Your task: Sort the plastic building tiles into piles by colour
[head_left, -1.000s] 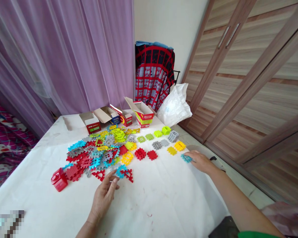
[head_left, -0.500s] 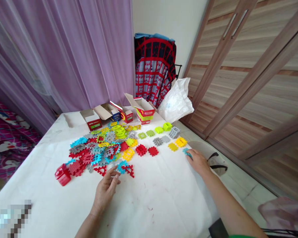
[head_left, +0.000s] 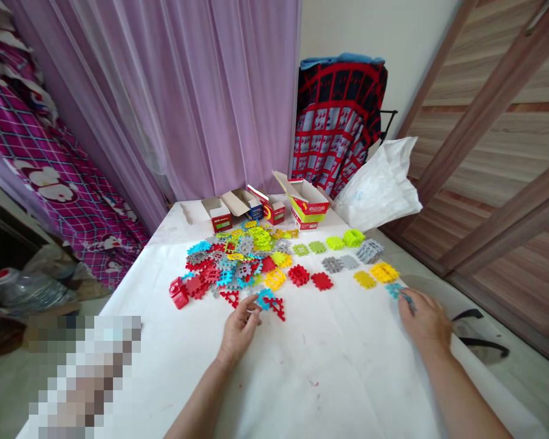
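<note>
My left hand (head_left: 241, 326) rests just in front of the pile, fingers loosely bent and apart, holding nothing. Its fingertips are beside a blue toothed building piece (head_left: 264, 299) and a red triangular piece (head_left: 278, 308). At the table's right side my right hand (head_left: 426, 320) is closed, with a blue toothed piece (head_left: 409, 303) at its fingertips. Another blue piece (head_left: 392, 289) lies flat right beside it. Behind stand a yellow cube-like piece (head_left: 384, 272), a flat yellow piece (head_left: 364, 280), grey pieces (head_left: 333, 264) and red pieces (head_left: 322, 281).
A mixed heap of toothed pieces (head_left: 219, 268) covers the table's middle left, with a red block (head_left: 179, 294) beside it. Green pieces (head_left: 335, 243) form a row. Opened cardboard boxes (head_left: 308, 210) and a white bag (head_left: 377, 186) stand at the back.
The view has swung left, so everything sits farther right in the picture. My right hand has drawn back a little, and more blue shows beside it. My left hand keeps its place.
</note>
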Tool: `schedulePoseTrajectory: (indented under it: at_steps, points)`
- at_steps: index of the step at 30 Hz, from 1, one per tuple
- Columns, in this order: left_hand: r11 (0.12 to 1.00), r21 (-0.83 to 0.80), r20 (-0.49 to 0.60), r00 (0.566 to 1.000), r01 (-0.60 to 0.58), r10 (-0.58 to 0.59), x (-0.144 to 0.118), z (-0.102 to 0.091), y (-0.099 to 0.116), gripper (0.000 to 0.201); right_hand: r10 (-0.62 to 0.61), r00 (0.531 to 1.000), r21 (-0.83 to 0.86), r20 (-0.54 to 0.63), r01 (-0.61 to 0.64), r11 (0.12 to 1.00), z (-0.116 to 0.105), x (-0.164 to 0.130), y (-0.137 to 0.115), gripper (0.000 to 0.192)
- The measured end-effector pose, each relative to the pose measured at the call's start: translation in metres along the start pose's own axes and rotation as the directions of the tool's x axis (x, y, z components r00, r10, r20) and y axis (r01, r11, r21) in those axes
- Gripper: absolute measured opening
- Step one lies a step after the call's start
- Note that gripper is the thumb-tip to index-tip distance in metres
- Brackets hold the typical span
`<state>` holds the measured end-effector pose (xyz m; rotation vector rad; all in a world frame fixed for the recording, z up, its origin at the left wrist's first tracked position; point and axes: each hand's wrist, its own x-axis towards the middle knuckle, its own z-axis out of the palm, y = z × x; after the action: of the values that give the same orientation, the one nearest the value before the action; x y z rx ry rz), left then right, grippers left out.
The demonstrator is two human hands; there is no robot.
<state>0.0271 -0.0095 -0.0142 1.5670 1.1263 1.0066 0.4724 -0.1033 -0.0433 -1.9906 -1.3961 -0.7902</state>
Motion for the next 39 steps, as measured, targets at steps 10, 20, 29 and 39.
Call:
schedulePoseTrajectory:
  at_steps: [10,20,29,39]
  points:
    - [0.796,0.542,-0.015,0.944,-0.269,0.329,0.005,-0.009,-0.001,0.024,-0.238,0.971,0.228,-0.026,0.238,0.944,-0.014,0.003,-0.092,0.022]
    - [0.387,0.850,0.287,0.931,-0.356,0.225,0.028,-0.006,0.026,0.030,-0.361,0.932,0.425,0.034,0.313,0.849,-0.019,-0.002,-0.155,0.025]
    - [0.386,0.853,0.295,0.935,-0.351,0.198,0.039,-0.005,0.042,0.031,-0.366,0.930,0.492,0.039,0.301,0.817,-0.014,-0.003,-0.183,0.025]
    - [0.660,0.730,0.081,0.982,-0.176,0.173,0.039,-0.008,0.049,0.025,-0.442,0.879,0.607,0.177,0.256,0.752,-0.008,0.002,-0.227,0.029]
